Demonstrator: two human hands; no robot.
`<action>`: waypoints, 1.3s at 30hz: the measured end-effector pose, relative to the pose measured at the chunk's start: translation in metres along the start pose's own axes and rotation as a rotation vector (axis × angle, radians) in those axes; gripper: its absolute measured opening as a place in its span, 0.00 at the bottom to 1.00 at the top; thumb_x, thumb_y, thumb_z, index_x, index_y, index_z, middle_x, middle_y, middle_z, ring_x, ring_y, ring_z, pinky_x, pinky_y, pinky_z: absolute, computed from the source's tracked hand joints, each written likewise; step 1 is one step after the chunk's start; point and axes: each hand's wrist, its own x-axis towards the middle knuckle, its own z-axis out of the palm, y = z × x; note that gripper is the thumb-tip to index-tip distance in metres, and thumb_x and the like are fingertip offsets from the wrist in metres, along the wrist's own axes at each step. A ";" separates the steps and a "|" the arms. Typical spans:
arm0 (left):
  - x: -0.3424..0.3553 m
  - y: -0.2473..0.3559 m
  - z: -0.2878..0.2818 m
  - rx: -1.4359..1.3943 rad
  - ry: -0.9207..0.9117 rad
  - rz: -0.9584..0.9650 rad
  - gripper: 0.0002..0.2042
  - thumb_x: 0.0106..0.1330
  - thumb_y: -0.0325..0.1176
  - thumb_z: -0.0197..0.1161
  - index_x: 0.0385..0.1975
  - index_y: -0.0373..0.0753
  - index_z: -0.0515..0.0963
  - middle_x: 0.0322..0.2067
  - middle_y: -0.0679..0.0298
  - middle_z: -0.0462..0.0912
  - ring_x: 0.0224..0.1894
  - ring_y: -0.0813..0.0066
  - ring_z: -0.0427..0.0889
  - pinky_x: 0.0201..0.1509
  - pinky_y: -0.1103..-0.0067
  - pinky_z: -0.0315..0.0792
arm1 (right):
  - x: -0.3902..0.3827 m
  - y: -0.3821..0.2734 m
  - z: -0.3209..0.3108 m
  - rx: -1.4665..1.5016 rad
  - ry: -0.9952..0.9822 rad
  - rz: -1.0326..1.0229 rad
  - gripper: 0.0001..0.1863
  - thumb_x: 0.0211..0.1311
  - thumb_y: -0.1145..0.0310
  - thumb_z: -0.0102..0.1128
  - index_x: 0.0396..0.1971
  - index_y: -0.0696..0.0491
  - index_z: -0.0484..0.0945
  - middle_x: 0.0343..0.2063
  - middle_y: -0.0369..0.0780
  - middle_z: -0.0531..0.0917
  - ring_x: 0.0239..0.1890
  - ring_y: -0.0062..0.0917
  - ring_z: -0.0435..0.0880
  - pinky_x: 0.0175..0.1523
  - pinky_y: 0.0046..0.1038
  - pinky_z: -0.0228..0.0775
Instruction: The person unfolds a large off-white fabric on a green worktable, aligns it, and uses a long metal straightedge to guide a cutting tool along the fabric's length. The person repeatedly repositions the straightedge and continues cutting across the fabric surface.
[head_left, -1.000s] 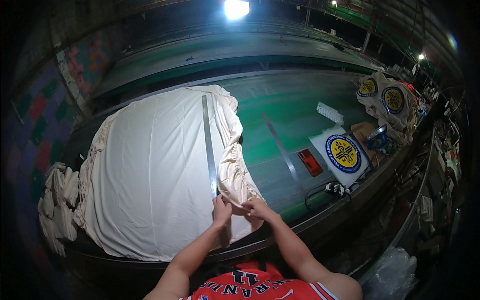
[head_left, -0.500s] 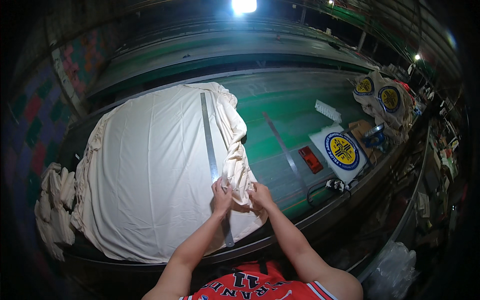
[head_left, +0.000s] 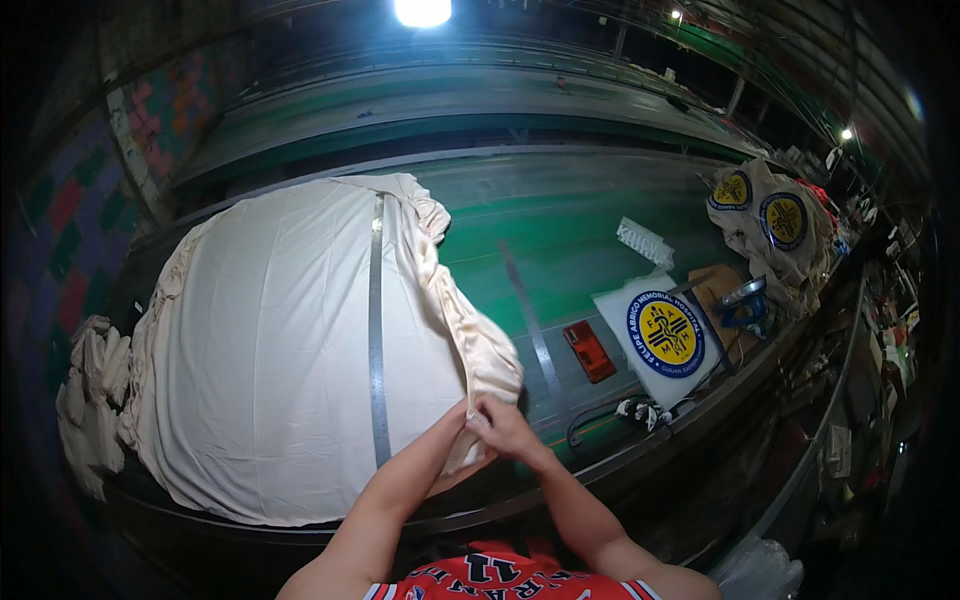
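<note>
A wide cream cloth (head_left: 290,350) lies spread over the table on the left, its right edge gathered into loose folds (head_left: 450,300). My right hand (head_left: 503,428) is closed on that edge near the table's front, pinching the fabric. My left hand (head_left: 462,416) meets it at the same spot; its fingers are hidden by the right hand and the folds. Just left of the hands, a long metal ruler (head_left: 376,320) rests on the cloth, pointing away from me. My left forearm covers its near end.
Right of the cloth, the green table (head_left: 480,215) bears another metal strip (head_left: 528,320), a red rectangular object (head_left: 588,352), a white sheet with a round blue-and-yellow emblem (head_left: 612,312) and a blue-handled tool (head_left: 742,305). Bundled fabric (head_left: 95,400) lies far left; printed cloth (head_left: 770,240) is heaped at the right.
My hands have come together at the cloth's right edge, which now lifts and stretches between the far folds and my grip. The view has shifted slightly.
</note>
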 end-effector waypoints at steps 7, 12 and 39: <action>0.017 0.000 0.028 0.333 -0.056 -0.222 0.14 0.69 0.26 0.57 0.53 0.34 0.75 0.42 0.63 0.81 0.43 0.71 0.83 0.46 0.74 0.79 | -0.019 0.050 -0.046 -0.232 -0.265 0.287 0.19 0.62 0.59 0.63 0.46 0.57 0.78 0.38 0.53 0.85 0.45 0.47 0.84 0.51 0.41 0.74; -0.024 0.004 -0.005 0.375 0.284 -0.075 0.14 0.67 0.26 0.59 0.51 0.32 0.77 0.39 0.60 0.83 0.39 0.69 0.83 0.44 0.75 0.79 | -0.004 0.061 -0.075 -0.146 -0.144 0.244 0.18 0.61 0.56 0.64 0.38 0.57 0.82 0.31 0.51 0.85 0.37 0.44 0.86 0.45 0.40 0.76; -0.209 0.058 -0.060 1.509 1.128 -0.260 0.22 0.47 0.45 0.68 0.31 0.28 0.84 0.35 0.37 0.84 0.42 0.43 0.85 0.49 0.61 0.80 | 0.003 0.032 0.194 0.030 -0.346 0.199 0.24 0.58 0.56 0.67 0.43 0.63 0.79 0.40 0.50 0.86 0.42 0.40 0.86 0.48 0.36 0.77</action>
